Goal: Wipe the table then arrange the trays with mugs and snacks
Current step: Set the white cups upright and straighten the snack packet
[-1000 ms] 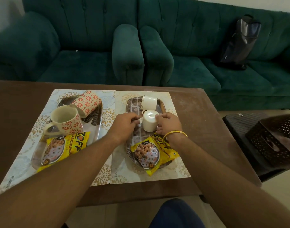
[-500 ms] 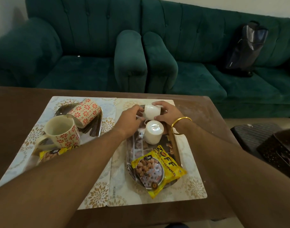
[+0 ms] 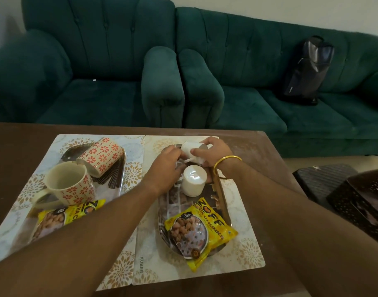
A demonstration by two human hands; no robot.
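Both hands, left hand [image 3: 166, 161] and right hand [image 3: 213, 151], clasp the tipped white mug [image 3: 192, 147] over the right tray's [image 3: 219, 190] far end; glazed, rigid, likely light, slippery and chippable, it is best held around the body.

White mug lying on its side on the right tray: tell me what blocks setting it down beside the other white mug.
Nothing visible blocks it. Both hands, left and right, hold the tipped mug at the tray's far end; the upside-down mug sits just nearer, the snack packet nearest.
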